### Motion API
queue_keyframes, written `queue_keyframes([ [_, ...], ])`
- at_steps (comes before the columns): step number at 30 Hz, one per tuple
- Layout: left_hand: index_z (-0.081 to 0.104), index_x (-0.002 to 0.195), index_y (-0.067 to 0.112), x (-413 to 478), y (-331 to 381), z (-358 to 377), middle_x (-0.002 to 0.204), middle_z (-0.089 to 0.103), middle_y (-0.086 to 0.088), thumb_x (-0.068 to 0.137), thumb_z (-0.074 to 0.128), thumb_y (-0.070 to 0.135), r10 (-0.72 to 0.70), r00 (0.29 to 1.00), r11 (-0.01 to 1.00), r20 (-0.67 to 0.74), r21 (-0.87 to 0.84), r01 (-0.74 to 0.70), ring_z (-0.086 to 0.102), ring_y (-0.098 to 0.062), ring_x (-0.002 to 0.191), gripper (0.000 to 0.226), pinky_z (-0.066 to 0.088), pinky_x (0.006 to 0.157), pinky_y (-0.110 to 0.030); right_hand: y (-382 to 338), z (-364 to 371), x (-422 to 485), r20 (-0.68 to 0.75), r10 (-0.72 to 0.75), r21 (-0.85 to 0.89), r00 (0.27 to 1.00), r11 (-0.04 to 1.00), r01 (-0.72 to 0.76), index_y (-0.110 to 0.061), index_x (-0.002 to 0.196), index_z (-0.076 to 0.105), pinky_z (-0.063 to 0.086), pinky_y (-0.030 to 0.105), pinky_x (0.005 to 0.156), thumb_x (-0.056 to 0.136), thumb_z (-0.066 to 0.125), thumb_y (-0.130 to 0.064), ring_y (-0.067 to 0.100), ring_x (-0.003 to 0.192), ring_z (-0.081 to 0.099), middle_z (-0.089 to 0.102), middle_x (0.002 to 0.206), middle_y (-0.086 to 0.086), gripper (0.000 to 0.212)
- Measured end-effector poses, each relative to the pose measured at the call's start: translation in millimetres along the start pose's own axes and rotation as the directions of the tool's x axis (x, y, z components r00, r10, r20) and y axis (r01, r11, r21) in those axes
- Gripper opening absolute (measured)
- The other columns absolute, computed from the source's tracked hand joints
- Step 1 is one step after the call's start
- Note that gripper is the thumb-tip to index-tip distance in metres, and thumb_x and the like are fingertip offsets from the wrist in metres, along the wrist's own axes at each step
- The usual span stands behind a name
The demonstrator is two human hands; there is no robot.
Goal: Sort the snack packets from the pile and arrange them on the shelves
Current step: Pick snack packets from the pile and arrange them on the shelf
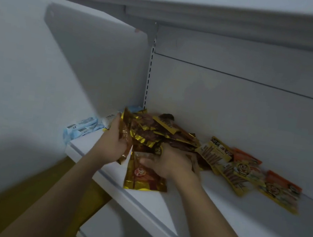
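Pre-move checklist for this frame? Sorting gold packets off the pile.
1. Left hand grips crinkled gold foil packets: ok.
2. Right hand holding something in the gold-brown packet pile: cannot tell, its fingers are hidden.
3. Flat gold packet secure on the white shelf: not ok, it lies right at the front edge and may slip.
4. Yellow stick-snack packets and orange-topped packets grouped right of the pile: ok.
5. Light blue packets kept apart on the left: ok.
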State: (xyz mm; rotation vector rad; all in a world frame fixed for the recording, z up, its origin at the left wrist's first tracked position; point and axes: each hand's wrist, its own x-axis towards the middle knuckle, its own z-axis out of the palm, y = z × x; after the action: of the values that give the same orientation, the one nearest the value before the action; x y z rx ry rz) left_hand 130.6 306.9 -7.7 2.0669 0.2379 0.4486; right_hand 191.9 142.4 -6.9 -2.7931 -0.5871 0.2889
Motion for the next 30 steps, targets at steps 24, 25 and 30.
queue_keyframes([
  [24,0.060,0.111,0.020,-12,-7,10,0.098,0.071,0.005,0.105,0.045,0.029,-0.218,0.965,0.918,-0.146,-0.366,0.152,0.069,-0.007,0.084,0.019,0.049,0.061,-0.017,2,-57,-13,-0.246,-0.036,0.688,0.969,0.698,0.201,-0.016,0.088,0.074,0.057,0.025,0.071,0.079,0.080,-0.023,0.012,0.078,0.070,0.074,0.083,-0.003,0.012],
  [25,0.060,0.111,0.019,-14,-5,11,0.098,0.072,0.002,0.105,0.043,0.032,-0.227,0.964,0.908,-0.138,-0.388,0.158,0.070,-0.008,0.082,0.022,0.051,0.061,-0.018,-3,-48,-7,-0.225,-0.040,0.674,0.973,0.715,0.186,-0.017,0.095,0.074,0.057,0.031,0.078,0.079,0.080,-0.025,0.015,0.085,0.070,0.074,0.091,-0.003,0.019],
  [30,0.059,0.116,0.020,-20,-5,6,0.101,0.072,-0.003,0.101,0.049,0.040,-0.278,0.956,0.852,-0.094,-0.485,0.199,0.073,-0.013,0.083,0.027,0.058,0.066,-0.029,-26,-7,15,-0.263,-0.027,0.576,0.964,0.798,0.180,-0.019,0.106,0.067,0.054,0.040,0.086,0.080,0.077,-0.037,0.017,0.095,0.064,0.069,0.103,-0.003,0.033],
])
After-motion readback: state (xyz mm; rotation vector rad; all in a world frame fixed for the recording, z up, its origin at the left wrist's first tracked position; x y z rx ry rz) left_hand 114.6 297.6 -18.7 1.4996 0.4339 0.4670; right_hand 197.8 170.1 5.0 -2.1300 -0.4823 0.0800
